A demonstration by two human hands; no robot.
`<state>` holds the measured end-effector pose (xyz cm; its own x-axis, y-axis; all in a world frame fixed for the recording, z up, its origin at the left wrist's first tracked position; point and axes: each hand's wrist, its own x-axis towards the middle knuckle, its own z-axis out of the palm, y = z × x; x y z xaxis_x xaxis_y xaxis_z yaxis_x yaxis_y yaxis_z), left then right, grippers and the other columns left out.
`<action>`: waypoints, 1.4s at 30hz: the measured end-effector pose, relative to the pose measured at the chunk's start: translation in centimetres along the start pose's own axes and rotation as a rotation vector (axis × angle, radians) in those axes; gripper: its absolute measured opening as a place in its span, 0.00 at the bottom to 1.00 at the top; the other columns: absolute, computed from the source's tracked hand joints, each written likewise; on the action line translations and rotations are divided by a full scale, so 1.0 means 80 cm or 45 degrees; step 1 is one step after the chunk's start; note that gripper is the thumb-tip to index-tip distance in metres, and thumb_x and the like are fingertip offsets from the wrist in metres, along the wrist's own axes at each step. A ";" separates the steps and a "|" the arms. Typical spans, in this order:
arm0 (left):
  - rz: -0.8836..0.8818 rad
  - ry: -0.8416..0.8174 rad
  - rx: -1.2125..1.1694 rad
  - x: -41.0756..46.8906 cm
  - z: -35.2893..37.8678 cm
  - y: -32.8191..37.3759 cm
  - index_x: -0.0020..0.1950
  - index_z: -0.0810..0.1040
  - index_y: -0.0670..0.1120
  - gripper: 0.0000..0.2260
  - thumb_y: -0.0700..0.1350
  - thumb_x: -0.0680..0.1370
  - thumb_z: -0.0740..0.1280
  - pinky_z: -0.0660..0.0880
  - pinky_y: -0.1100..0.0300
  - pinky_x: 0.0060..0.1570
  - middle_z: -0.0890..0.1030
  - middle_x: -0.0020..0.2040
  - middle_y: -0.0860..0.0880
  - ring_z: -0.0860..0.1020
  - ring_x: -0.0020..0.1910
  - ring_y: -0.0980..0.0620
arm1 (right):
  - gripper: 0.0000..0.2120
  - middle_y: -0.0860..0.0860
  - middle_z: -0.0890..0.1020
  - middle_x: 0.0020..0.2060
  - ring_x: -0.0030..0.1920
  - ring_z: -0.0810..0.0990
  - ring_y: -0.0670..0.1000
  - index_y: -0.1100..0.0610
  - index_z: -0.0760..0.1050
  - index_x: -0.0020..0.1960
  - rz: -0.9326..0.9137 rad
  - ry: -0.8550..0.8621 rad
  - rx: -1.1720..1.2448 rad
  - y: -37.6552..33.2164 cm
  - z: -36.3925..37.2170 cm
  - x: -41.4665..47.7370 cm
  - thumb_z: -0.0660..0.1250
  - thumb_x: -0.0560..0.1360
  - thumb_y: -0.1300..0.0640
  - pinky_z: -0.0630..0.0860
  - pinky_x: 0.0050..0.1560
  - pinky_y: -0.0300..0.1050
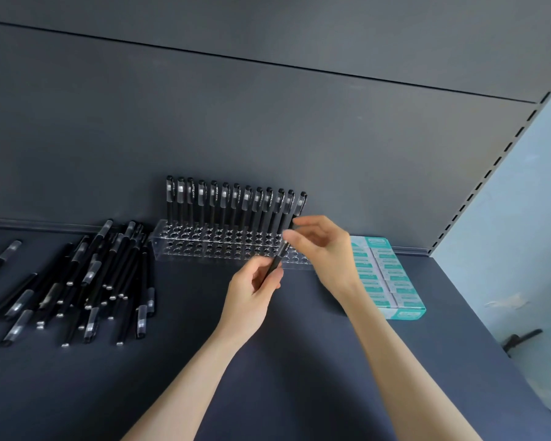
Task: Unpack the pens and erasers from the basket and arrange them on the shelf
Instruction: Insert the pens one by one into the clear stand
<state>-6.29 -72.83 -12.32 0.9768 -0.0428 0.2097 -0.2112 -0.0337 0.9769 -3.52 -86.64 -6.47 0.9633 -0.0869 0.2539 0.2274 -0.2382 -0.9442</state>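
A clear acrylic pen stand point(204, 246) sits at the back of the dark shelf point(299, 361), its rear row filled with several upright black pens point(223, 202). My left hand point(252, 294) grips the lower barrel of one black pen point(279, 257), which is tilted in front of the stand's right end. My right hand point(322, 243) pinches that pen's upper end with thumb and fingertips. A loose heap of black pens point(93, 281) lies on the shelf to the left. A teal-and-white box of erasers point(388, 281) stands right of the stand.
The dark back panel point(268, 122) rises directly behind the stand. A slotted shelf upright point(490, 173) borders the right side, with a pale wall beyond. One stray pen point(4, 259) lies at the far left edge.
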 end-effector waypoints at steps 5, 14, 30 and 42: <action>-0.060 -0.006 -0.075 -0.001 0.007 0.000 0.46 0.76 0.44 0.02 0.39 0.77 0.68 0.65 0.66 0.26 0.77 0.31 0.53 0.67 0.26 0.56 | 0.12 0.48 0.85 0.37 0.40 0.83 0.46 0.49 0.75 0.49 0.048 0.003 0.037 0.001 -0.001 -0.010 0.74 0.70 0.57 0.77 0.44 0.35; 0.203 0.235 0.486 0.007 -0.016 0.008 0.52 0.79 0.47 0.07 0.42 0.75 0.70 0.73 0.62 0.52 0.78 0.51 0.50 0.77 0.51 0.54 | 0.12 0.47 0.82 0.35 0.36 0.82 0.50 0.48 0.76 0.46 -0.142 0.304 0.083 -0.011 -0.020 0.009 0.71 0.72 0.65 0.81 0.42 0.49; 0.577 0.440 1.176 0.057 -0.047 -0.012 0.43 0.84 0.44 0.06 0.41 0.69 0.77 0.71 0.46 0.46 0.81 0.44 0.46 0.78 0.43 0.40 | 0.11 0.42 0.78 0.39 0.40 0.81 0.50 0.49 0.75 0.52 -0.391 0.537 -0.133 -0.018 -0.016 0.063 0.68 0.74 0.63 0.80 0.49 0.51; 0.538 0.440 1.160 0.059 -0.046 -0.014 0.42 0.85 0.45 0.05 0.42 0.68 0.77 0.71 0.47 0.46 0.81 0.44 0.46 0.77 0.43 0.41 | 0.14 0.48 0.79 0.43 0.41 0.78 0.43 0.60 0.78 0.59 -0.459 0.385 -0.410 0.011 -0.009 0.063 0.68 0.74 0.67 0.70 0.45 0.22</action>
<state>-1.35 -69.34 -12.25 0.7448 0.0552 0.6650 -0.3425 -0.8237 0.4519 1.42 -88.00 -5.90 0.7386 -0.2071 0.6415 0.4334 -0.5830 -0.6872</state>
